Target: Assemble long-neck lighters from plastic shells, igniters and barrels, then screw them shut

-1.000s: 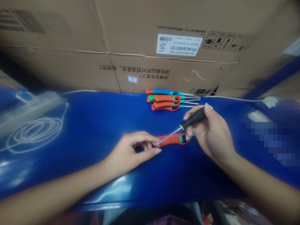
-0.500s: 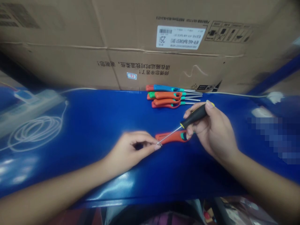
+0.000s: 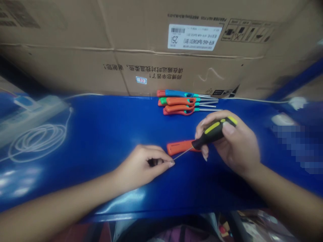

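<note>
My right hand grips the black and yellow handle of a screwdriver, whose thin metal shaft slopes down to the left. At its tip, the thumb and fingers of my left hand are pinched together. Whatever tiny piece they hold there is too small to make out. Right behind the shaft an orange-red lighter lies on the blue table, its right end hidden by my right hand. Farther back, several long-nosed lighters in red, orange, green and blue lie in a pile, metal tubes pointing right.
A large cardboard box stands upright along the back edge of the blue table. On the left are a power strip and a coiled white cable. A white object sits at the right.
My right hand has turned the screwdriver handle, so its yellow inlays now face up. The screwdriver and both hands have shifted slightly toward me.
</note>
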Available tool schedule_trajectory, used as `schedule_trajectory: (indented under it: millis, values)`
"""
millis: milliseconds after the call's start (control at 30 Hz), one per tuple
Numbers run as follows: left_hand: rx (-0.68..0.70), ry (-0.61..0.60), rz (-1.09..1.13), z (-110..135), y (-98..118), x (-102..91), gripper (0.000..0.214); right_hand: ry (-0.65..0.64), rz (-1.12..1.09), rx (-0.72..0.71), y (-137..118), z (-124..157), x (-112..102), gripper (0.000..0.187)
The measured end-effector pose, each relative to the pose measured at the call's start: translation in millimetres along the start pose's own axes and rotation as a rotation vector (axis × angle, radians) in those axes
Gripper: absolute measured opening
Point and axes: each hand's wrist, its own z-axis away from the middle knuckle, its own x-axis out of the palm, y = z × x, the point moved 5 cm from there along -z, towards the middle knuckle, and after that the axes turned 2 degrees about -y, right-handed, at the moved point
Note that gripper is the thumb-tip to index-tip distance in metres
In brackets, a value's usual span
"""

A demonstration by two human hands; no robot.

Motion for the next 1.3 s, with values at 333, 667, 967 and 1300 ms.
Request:
schedule_trajectory:
  millis: [333, 667, 967, 1300]
  values:
    - [0.072, -0.070, -0.012, 1, 3, 7.0, 0.014, -0.118, 0.160, -0.185, -13, 6, 13, 0.053]
    - [0.209, 0.149, -0.322, -6, 6, -7.8, 0.046, 0.091, 0.345, -0.367, -16, 4, 8, 0.053]
    - [0.218, 0.096, -0.356, -9, -3, -0.1, 0.039, -0.033, 0.440, -0.507, -13, 6, 17, 0.068]
    - [0.205, 0.066, -0.349, -10, -4, 0.5, 0.036, -0.083, 0.540, -0.586, -17, 5, 18, 0.070]
